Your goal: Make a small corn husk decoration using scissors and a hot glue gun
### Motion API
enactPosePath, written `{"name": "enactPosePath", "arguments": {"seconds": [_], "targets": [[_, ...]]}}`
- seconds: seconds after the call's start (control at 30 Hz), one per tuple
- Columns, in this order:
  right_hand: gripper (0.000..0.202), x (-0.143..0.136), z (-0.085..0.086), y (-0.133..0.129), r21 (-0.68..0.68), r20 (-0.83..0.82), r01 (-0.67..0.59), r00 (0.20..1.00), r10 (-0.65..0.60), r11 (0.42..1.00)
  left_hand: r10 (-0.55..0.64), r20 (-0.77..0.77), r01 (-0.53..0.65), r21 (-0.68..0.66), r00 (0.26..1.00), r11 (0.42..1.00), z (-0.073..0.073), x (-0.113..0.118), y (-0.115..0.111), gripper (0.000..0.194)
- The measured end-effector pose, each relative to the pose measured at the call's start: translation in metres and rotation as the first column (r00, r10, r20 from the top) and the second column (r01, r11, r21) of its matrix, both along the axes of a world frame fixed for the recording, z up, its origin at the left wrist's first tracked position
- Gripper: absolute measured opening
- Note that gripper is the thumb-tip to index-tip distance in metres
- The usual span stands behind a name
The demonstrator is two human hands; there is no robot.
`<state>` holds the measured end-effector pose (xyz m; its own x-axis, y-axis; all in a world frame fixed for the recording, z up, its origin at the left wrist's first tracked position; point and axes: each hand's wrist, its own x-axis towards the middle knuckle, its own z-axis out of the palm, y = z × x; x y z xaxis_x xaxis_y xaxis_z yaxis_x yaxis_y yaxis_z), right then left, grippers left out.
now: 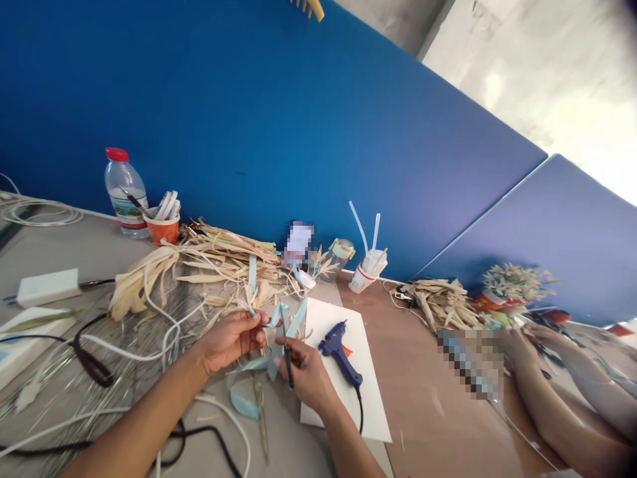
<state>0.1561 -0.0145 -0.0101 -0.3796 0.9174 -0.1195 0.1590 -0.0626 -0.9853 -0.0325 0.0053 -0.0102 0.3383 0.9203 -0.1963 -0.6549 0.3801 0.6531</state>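
Grey desk (104,247) below blue partition (239,119) — left hand (229,342) pinching a pale-blue strip (275,315) at centre, right hand (306,372) gripping a slim dark tool (288,365) beside it — work seemingly part-done, strip not yet set down, glue gun (342,355) lying unheld to the right.

A thin, pale-blue, ribbon-like strip (275,315), creased and bent, is pinched in the left hand (231,342). A slender, dark-handled tool (287,364), its exact type indistinct, stands nearly upright in the right hand (307,376), tip upward beside the strip. A curled pale-blue length (245,405) shows below the hands.
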Motion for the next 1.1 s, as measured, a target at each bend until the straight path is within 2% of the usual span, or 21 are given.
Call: {"name": "enactPosePath", "arguments": {"seconds": [0.2, 0.33, 0.53, 0.8, 0.93, 1.1], "targets": [[0.039, 0.002, 0.004, 0.001, -0.044, -0.013, 0.008, 1.000, -0.008, 0.999, -0.081, -0.014, 0.081, 0.040, 0.997, 0.996, 0.002, -0.006, -0.002, 0.017], [0.041, 0.006, 0.013, 0.000, -0.097, -0.032, -0.002, 0.999, -0.001, 0.995, -0.057, 0.017, 0.056, 0.063, 0.998, 0.996, 0.004, -0.007, -0.002, 0.022], [0.040, 0.020, 0.028, -0.001, -0.096, -0.081, -0.110, 0.991, 0.103, 0.989, -0.009, 0.082, 0.002, 0.091, 0.997, 0.996, 0.006, -0.010, 0.000, 0.029], [0.045, 0.035, 0.026, 0.002, -0.097, -0.156, -0.242, 0.962, 0.225, 0.965, 0.033, 0.049, -0.038, 0.103, 0.998, 0.994, 0.013, -0.010, -0.001, 0.027], [0.047, 0.038, 0.028, 0.004, -0.153, -0.199, -0.327, 0.934, 0.295, 0.933, 0.037, 0.052, -0.043, 0.113, 0.998, 0.993, 0.013, -0.010, 0.000, 0.027], [0.056, 0.036, 0.033, 0.002, -0.225, -0.246, -0.373, 0.916, 0.318, 0.900, -0.007, 0.049, 0.000, 0.138, 0.999, 0.990, 0.011, -0.010, 0.000, 0.028]]}}
